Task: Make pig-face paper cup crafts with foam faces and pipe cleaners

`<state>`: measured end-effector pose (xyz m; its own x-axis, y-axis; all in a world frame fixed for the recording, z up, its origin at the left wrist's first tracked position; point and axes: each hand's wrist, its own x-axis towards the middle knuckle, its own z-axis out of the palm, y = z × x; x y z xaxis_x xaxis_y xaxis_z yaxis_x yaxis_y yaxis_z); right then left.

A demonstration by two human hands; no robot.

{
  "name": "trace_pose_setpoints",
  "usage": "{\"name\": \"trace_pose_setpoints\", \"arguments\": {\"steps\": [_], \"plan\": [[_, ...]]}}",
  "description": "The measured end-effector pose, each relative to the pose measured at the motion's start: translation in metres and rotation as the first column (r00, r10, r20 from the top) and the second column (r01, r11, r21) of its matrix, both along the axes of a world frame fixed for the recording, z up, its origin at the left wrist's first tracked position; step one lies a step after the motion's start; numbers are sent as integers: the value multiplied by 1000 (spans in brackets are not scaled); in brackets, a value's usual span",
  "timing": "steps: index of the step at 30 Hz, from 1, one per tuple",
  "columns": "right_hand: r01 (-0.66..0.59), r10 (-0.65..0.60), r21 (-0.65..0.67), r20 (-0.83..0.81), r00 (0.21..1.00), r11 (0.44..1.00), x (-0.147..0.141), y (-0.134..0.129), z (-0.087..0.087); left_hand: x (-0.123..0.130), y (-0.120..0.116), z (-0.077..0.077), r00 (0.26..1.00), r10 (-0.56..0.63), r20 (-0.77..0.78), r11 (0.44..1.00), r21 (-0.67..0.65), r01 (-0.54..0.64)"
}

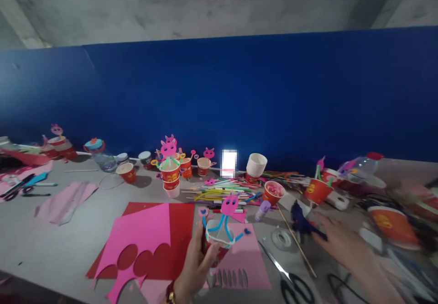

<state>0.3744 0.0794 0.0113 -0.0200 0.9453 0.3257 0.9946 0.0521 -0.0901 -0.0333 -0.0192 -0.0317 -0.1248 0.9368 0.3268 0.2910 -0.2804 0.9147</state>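
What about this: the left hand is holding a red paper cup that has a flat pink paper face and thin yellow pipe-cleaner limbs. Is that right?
Not quite: the pipe-cleaner limbs are blue, not yellow, as the head view shows. The left hand is holding the red paper cup with the flat pink paper face.

This looks like a handicraft workroom: a long grey table [80,208] stands against a blue panel [219,89]. Around its heap of coloured stems [222,193] lie craft supplies: stacked paper cups [257,163] behind to the right, cut pink paper [143,226] nearer left, scissors [284,273] nearer right, and a pink-faced cup figure [221,233] just in front.
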Motion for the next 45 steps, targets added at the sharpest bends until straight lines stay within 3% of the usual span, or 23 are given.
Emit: {"name": "trace_pose_setpoints", "arguments": {"steps": [2,4,6,9,11,14,17,21,26,29,32,36,39,43,45], "plan": [[-84,81,-13,-130,988,996,-25,-14,9,0,0,6,1000,-17,19,1000,0,17],[-212,166,-93,-358,919,973,-64,-30,20,0,2,11,999,-30,42,1000,-1,30],[-394,250,-142,-572,781,908,-109,-46,27,1,4,14,997,-38,66,999,-9,39],[-596,303,-96,-790,533,797,-168,-60,27,3,7,15,992,-47,116,999,-13,49],[-661,265,-35,-899,349,750,-194,-62,20,4,11,14,984,-56,169,998,-12,58],[-684,153,47,-983,96,728,-218,-55,4,5,16,10,969,-13,246,1000,-9,16],[-667,91,86,-995,-27,740,-228,-47,-11,7,20,4,964,-10,266,1000,18,5],[-583,81,109,-994,-74,805,-227,-42,-12,9,20,-3,959,-50,277,999,32,43],[-307,159,137,-986,49,942,-217,-45,8,8,19,-7,953,-36,302,999,-17,44],[-193,218,192,-968,121,962,-215,-50,10,7,19,-2,955,-54,290,998,-18,62],[-138,233,220,-969,87,966,-217,-54,-4,7,18,6,956,-74,285,997,-10,80],[-136,118,119,-993,-12,984,-221,-56,-26,6,17,10,962,-27,270,1000,10,25],[-216,81,88,-996,-42,972,-224,-56,-30,6,16,8,962,-18,271,1000,14,15],[-502,71,120,-991,-115,857,-230,-57,-28,5,16,3,958,-48,284,999,9,47],[-582,83,125,-992,-98,803,-233,-59,-32,4,15,0,954,-72,290,997,1,75]]}}
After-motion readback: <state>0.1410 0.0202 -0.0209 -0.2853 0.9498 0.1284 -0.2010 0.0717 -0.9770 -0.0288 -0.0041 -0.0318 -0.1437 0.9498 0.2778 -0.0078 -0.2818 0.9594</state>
